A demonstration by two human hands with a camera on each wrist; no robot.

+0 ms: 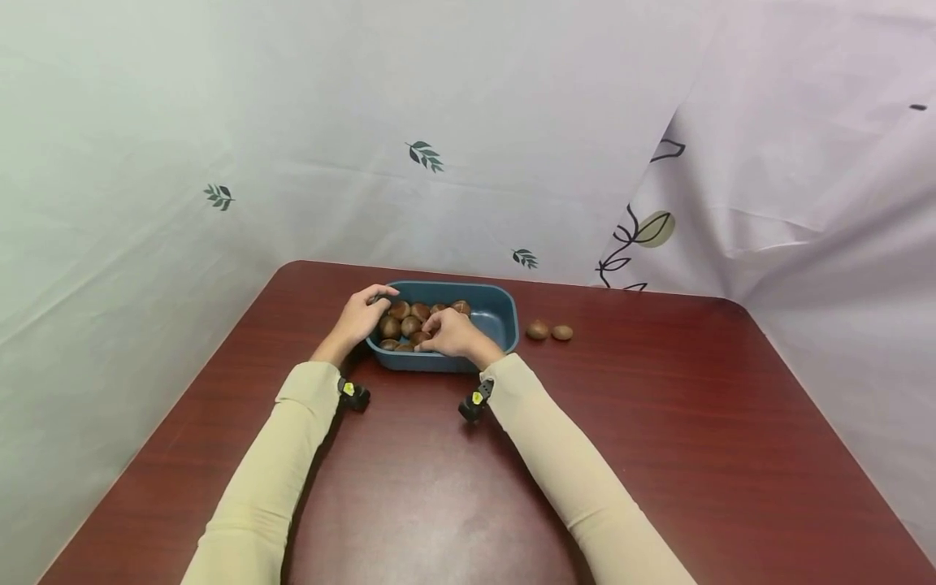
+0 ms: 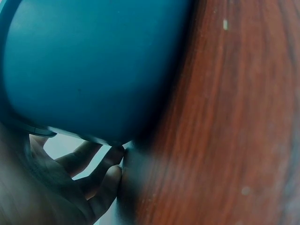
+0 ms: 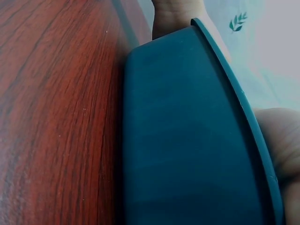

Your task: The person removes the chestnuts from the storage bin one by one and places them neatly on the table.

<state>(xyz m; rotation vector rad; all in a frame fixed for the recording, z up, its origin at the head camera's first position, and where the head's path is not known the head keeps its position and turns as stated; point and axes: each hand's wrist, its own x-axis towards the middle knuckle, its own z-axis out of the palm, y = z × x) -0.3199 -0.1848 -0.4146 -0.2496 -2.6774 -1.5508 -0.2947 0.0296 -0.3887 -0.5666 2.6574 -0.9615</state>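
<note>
Chestnuts (image 1: 391, 327) crowd left end of the tub (image 1: 405, 362). Right hand (image 1: 455, 334) curls over one near front edge; whether pinched, cannot tell. Left hand (image 1: 357, 316) grips left end. Possible slip: smooth, rounded shell against a weak fingertip hold. Tub blue, round-cornered, near far edge of wood-grained table (image 1: 658, 406). Two chestnuts (image 1: 537, 331) outside, off right end.

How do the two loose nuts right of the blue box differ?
The left nut looks larger; the right nut smaller. The left nut is darker, the right nut paler. The left nut lies nearer the blue box; the right nut, farther. Both rest on the table.
</note>
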